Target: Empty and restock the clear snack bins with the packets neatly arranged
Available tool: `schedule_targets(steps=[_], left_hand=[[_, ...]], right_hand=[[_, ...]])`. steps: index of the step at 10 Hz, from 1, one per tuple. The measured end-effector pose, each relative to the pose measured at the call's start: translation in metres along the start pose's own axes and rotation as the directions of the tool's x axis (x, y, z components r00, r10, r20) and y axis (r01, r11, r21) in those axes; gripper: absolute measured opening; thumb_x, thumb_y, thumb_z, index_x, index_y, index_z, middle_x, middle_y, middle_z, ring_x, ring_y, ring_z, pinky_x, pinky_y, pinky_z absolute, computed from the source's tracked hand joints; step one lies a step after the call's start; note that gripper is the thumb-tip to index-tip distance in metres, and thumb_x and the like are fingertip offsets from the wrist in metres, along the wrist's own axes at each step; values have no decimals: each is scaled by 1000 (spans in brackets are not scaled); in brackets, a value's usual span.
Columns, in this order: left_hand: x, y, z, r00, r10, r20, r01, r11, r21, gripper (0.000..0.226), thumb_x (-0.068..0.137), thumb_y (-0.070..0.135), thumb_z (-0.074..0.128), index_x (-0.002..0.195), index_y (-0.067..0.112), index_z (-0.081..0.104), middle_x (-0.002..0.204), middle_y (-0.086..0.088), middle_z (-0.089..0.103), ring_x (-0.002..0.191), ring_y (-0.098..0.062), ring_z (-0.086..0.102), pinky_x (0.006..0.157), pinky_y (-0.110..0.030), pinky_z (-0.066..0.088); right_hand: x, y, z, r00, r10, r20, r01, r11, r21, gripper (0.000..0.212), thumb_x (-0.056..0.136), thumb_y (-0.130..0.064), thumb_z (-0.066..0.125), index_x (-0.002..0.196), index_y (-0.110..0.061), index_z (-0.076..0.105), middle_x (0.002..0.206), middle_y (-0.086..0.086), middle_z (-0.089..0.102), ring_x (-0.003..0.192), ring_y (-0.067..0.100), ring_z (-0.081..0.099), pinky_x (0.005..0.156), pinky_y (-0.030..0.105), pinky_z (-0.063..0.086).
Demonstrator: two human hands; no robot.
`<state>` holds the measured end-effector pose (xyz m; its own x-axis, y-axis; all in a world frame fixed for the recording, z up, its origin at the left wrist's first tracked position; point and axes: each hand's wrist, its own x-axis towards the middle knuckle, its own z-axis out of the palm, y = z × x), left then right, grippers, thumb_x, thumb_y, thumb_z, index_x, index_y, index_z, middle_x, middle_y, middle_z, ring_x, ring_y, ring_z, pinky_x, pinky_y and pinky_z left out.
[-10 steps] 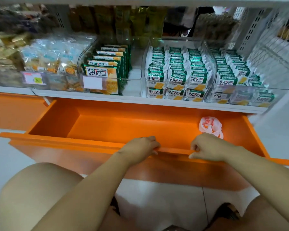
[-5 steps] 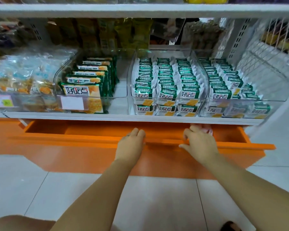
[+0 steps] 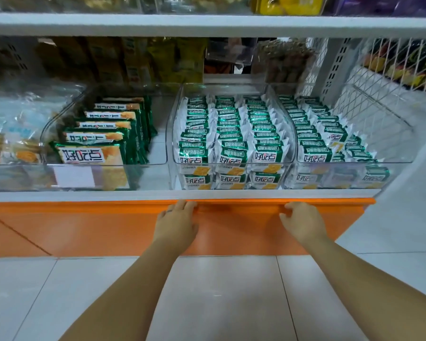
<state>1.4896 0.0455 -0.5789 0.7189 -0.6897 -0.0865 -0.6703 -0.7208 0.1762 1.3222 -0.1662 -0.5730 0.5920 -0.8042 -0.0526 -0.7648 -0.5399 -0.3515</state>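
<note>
On orange drawer front (image 3: 103, 230): left hand (image 3: 176, 223) and right hand (image 3: 303, 223) flat, fingers extended, gripping nothing. Directly above, clear bins (image 3: 169, 148) hold packets (image 3: 231, 134) in rows on white shelf (image 3: 59, 195). White tiled floor (image 3: 219, 296) below

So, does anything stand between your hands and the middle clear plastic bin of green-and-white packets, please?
Nothing visible does. Both the left hand and right hand rest on the orange drawer front, directly below the middle clear plastic bin; only the white shelf edge lies between, and the bin's top is open.
</note>
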Motion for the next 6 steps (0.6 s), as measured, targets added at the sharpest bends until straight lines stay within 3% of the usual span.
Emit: schedule_targets(steps=[2,3,4,5,6], left_hand=[[12,4,-3,1000,-14,8,14,1000,4,49,94,30,49,141,28,34,141,4,39,130,-20,39,108,-37,30],[7,7,-6,998,-1,67,-2,999,37,54,95,32,48,145,27,29,145,2,37,132,-22,39,107,-39,33],[1,23,-27,996,53,76,-52,999,-11,45,97,31,47,140,28,39,140,2,43,120,-22,51,94,-36,45],[-2,46,-53,990,102,-100,-114,986,-125,28,98,31,45,123,29,56,125,6,58,97,-16,61,74,-29,48],[-2,68,-80,958,83,-276,-159,951,-267,24,99,26,46,117,25,62,114,5,63,90,-16,61,70,-30,49]], right_hand=[[13,3,-8,996,20,81,-20,1000,-10,28,93,-20,55,117,-11,64,110,10,67,102,27,61,83,34,50],[12,3,-13,981,11,193,-4,999,-35,40,93,-25,55,131,-14,54,123,7,62,110,25,58,88,34,50],[10,-6,-34,923,-52,381,70,997,-34,53,92,-34,59,140,-16,45,141,5,48,124,23,49,102,34,42],[-1,-21,-69,881,-173,441,183,983,20,50,91,-36,61,135,-14,51,136,6,52,120,21,52,100,30,41],[-26,-35,-122,895,-319,312,288,947,142,44,90,-37,62,129,-17,56,123,1,59,111,15,55,100,30,39]])
